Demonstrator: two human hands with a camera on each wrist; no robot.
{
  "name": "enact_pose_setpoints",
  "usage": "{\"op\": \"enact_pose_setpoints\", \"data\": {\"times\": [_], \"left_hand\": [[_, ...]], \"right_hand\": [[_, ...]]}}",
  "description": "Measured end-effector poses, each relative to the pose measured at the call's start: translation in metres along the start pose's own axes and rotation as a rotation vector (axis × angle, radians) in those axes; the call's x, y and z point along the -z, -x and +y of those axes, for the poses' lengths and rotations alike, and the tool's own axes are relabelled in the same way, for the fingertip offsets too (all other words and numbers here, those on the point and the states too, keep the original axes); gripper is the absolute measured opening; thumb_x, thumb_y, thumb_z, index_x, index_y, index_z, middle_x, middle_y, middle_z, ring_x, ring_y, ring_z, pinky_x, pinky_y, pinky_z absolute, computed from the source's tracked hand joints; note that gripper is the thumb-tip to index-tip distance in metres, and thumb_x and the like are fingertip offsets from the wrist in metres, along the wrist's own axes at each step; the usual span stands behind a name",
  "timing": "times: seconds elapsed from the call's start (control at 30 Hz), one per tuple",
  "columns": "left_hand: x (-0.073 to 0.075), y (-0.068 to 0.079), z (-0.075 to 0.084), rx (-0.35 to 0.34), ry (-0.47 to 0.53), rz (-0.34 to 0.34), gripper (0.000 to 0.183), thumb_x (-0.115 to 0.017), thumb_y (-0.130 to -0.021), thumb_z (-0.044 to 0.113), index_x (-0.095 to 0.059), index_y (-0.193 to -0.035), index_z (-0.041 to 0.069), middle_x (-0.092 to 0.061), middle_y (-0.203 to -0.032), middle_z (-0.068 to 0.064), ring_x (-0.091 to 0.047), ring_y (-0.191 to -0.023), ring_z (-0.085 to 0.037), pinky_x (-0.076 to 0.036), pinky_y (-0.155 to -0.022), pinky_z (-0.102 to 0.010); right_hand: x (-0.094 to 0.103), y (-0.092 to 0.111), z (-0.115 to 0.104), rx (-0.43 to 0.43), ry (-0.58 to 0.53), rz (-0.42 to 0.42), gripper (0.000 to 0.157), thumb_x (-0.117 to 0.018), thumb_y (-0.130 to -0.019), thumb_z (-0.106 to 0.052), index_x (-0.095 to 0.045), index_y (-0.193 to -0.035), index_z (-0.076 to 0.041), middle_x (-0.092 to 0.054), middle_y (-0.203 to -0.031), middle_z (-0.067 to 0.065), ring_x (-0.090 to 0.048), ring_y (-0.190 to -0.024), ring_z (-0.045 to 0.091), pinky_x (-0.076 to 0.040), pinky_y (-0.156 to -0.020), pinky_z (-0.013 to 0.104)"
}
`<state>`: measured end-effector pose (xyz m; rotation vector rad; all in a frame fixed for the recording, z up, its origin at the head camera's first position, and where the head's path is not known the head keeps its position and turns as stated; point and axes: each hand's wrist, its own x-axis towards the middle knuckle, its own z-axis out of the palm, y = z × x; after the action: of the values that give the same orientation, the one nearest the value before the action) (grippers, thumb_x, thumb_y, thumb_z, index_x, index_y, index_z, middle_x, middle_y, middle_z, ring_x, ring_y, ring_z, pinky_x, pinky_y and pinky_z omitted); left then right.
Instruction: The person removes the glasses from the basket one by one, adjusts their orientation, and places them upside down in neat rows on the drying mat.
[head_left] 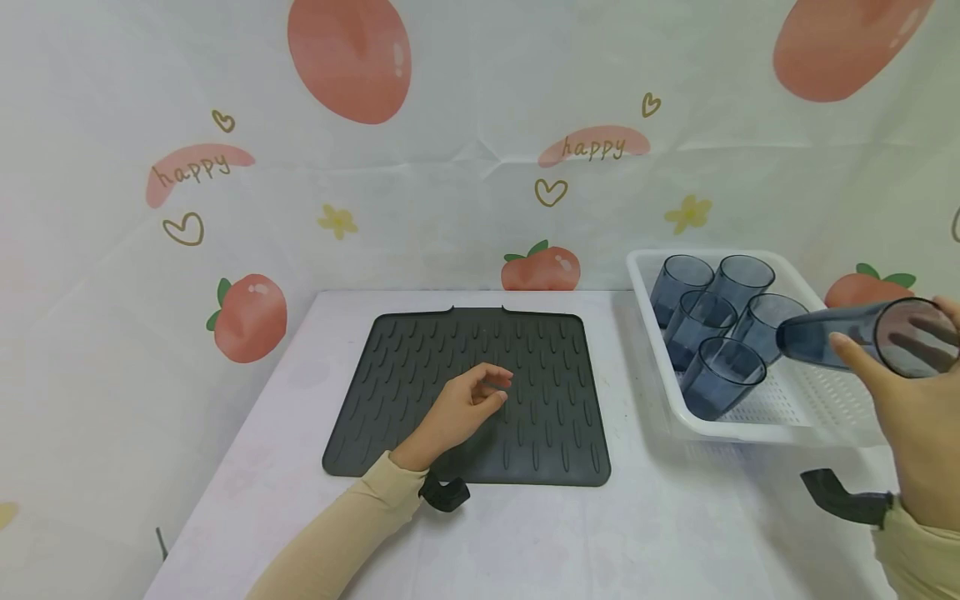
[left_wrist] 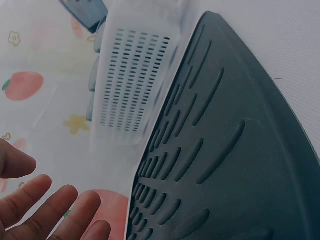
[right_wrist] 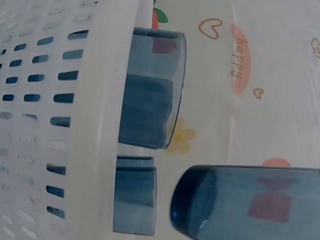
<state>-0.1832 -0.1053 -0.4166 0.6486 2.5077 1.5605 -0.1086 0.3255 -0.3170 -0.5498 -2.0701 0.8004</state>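
At the right edge of the head view, my right hand (head_left: 918, 425) grips a blue tinted drinking glass (head_left: 840, 333). The glass lies tilted nearly sideways above the right side of a white perforated basket (head_left: 795, 432), its mouth toward the hand and its base toward the other glasses. In the right wrist view the glass (right_wrist: 240, 202) shows beside the basket's rim. Several like glasses (head_left: 720, 375) stand in the basket's left part. My left hand (head_left: 457, 412), empty, hovers over a dark ribbed drying mat (head_left: 555, 450) with its fingers loosely bent.
A white-covered table (head_left: 525, 542) carries the mat at its middle and the basket to the right. Behind it hangs a pale cloth backdrop (head_left: 450, 217) with printed tomatoes, hearts and flowers. A black wrist strap part (head_left: 847, 500) juts out under the right hand.
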Motion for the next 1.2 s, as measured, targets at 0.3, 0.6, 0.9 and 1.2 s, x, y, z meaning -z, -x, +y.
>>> {"op": "enact_pose_setpoints", "data": {"times": [0.3,0.6,0.9,1.2], "left_hand": [[0.002,0.000,0.001,-0.014,-0.019,-0.014,0.030,-0.060,-0.097,0.021,-0.059,-0.125,0.010,-0.064,-0.121,-0.008,-0.065,-0.098,-0.014,-0.054,-0.081,-0.032],[0.003,0.001,0.004,-0.010,-0.024,-0.008,0.030,-0.060,-0.098,0.020,-0.059,-0.125,0.009,-0.063,-0.120,-0.009,-0.066,-0.098,-0.014,-0.054,-0.082,-0.033],[0.003,0.002,0.006,-0.007,-0.021,0.004,0.030,-0.059,-0.098,0.019,-0.058,-0.126,0.009,-0.063,-0.120,-0.010,-0.065,-0.098,-0.015,-0.054,-0.081,-0.031],[0.008,0.001,0.006,-0.025,-0.018,0.043,0.028,-0.060,-0.098,0.020,-0.059,-0.125,0.017,-0.063,-0.117,0.000,-0.066,-0.098,-0.013,-0.054,-0.080,-0.029]], "right_hand": [[-0.006,0.004,-0.008,0.070,-0.218,0.023,0.078,-0.079,-0.080,-0.012,-0.037,-0.145,-0.024,-0.044,-0.140,-0.012,-0.047,-0.128,0.006,-0.037,-0.109,0.021],[-0.020,0.004,-0.023,0.211,-0.732,0.038,0.068,-0.081,-0.070,0.005,-0.051,-0.130,-0.003,-0.062,-0.126,0.013,-0.062,-0.112,0.018,-0.049,-0.095,0.018],[-0.026,0.021,-0.048,0.220,-0.873,0.032,0.067,-0.082,-0.068,0.003,-0.051,-0.128,0.001,-0.060,-0.124,0.011,-0.056,-0.109,0.018,-0.045,-0.091,0.021],[-0.037,0.038,-0.056,0.204,-1.101,-0.078,0.071,-0.074,-0.063,0.021,-0.050,-0.128,0.007,-0.057,-0.114,0.017,-0.060,-0.100,0.023,-0.054,-0.083,0.017]]}}
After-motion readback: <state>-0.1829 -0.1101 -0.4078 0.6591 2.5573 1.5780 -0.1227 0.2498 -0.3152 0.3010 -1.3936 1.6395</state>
